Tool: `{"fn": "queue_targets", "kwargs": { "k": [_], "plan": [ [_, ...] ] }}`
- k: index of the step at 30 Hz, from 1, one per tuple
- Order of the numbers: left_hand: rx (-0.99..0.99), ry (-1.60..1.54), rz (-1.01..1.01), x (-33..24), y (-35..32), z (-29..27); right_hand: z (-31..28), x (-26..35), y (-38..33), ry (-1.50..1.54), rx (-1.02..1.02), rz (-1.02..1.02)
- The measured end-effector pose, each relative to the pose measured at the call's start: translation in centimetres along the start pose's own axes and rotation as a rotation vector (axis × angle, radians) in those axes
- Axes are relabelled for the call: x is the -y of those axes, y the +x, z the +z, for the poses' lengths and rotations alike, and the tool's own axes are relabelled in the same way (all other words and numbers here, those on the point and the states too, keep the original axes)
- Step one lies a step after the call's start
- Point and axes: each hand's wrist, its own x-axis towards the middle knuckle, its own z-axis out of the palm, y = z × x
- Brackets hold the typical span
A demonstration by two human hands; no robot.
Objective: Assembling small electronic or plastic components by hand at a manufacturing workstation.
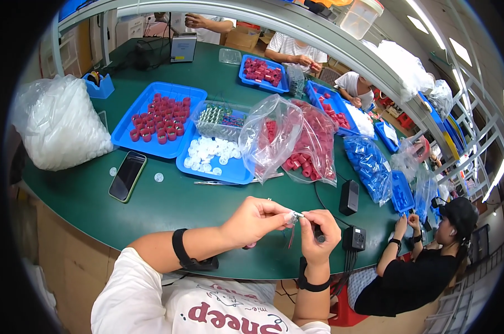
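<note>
My left hand pinches a small pale part with thin reddish wires hanging below it. Close against it, my right hand is closed around a slim tool with a dark handle end. A short light-coloured tip points from the right fingers toward the small part; the tool's exact kind is hidden by the fingers. Both hands hover above the near edge of the green table. Beyond them, tweezers lie beside a blue tray of clear round discs.
A blue tray holds red cylindrical caps; a clear box holds wired parts. Bags of red caps and white pieces stand around. A phone lies left, black boxes right. A co-worker sits at right.
</note>
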Motion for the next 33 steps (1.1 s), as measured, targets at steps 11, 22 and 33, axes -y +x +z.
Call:
{"fn": "queue_targets", "kwargs": {
  "k": [11, 22, 33],
  "plan": [
    [0.055, 0.027, 0.065, 0.4, -0.2, 0.0, 0.8, -0.3, -0.8, -0.312, -0.061, -0.398],
    [0.107, 0.034, 0.255, 1.1, -0.9, -1.8, 0.8, 2.6, 0.0, 0.254, 0.136, 0.126],
    [0.14, 0.606, 0.678, -1.3, -1.0, -1.7, 0.2, 3.5, 0.3, 0.207, 0.139, 0.062]
  ]
}}
